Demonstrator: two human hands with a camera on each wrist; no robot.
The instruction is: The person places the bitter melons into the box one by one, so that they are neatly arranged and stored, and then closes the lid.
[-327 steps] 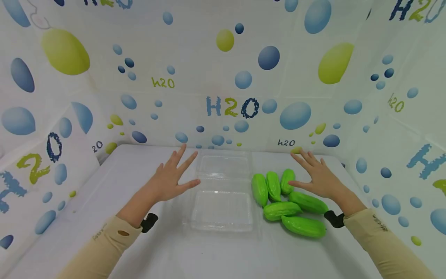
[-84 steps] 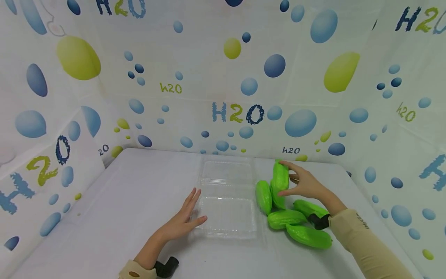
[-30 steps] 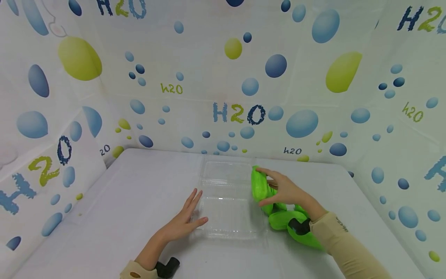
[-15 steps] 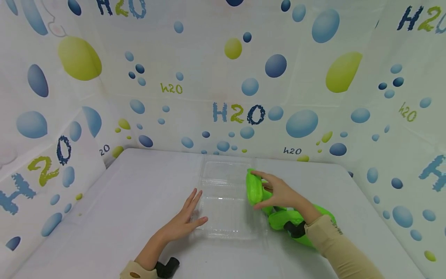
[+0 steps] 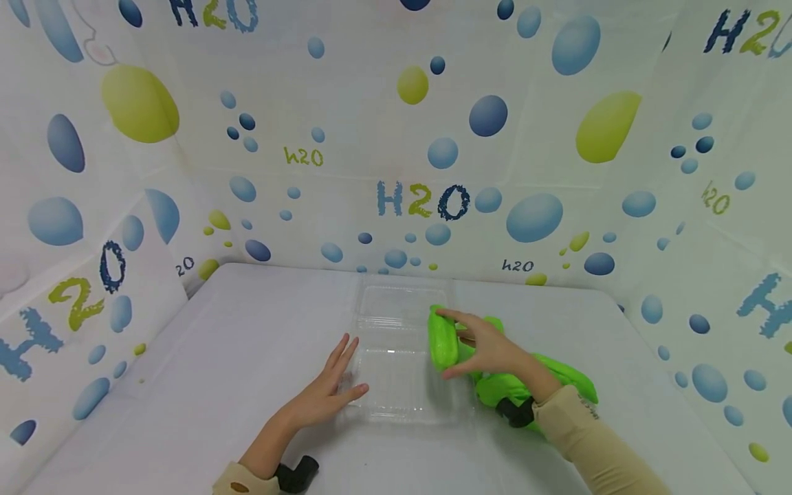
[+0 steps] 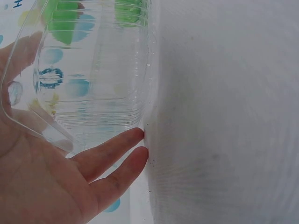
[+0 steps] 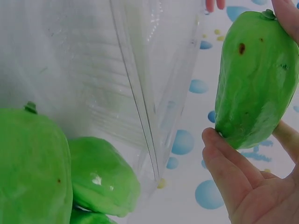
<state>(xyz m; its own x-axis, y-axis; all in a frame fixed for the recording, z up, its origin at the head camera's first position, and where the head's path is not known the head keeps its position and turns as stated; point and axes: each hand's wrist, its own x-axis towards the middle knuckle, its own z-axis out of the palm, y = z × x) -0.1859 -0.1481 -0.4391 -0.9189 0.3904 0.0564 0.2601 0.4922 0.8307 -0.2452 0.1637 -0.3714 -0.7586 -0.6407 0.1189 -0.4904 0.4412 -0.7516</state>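
A long green fruit, like a papaya (image 5: 442, 340), is gripped by my right hand (image 5: 495, 350) between thumb and fingertips. It is upright, above the right edge of the clear plastic clamshell box (image 5: 396, 385), which stands unfolded. The right wrist view shows the fruit's (image 7: 254, 79) green stem and small brown spots. My left hand (image 5: 322, 395) is at the box's left side, fingers extended. In the left wrist view, two fingertips (image 6: 135, 154) reach low by the box wall (image 6: 93, 107); the thumb side is partly seen through the plastic.
More green papaya-like fruits (image 5: 569, 378) lie on the white table (image 5: 247, 330), right of the box, partly hidden by my right arm. The box's other half (image 5: 402, 302) lies flat toward the back wall. A patterned sheet (image 5: 340, 103) encloses the back and sides.
My right hand has picked one green fruit from the group and carried it left to the box's right edge, slightly lower over the last second. Earlier, my left hand came to the box; lately it stays still.
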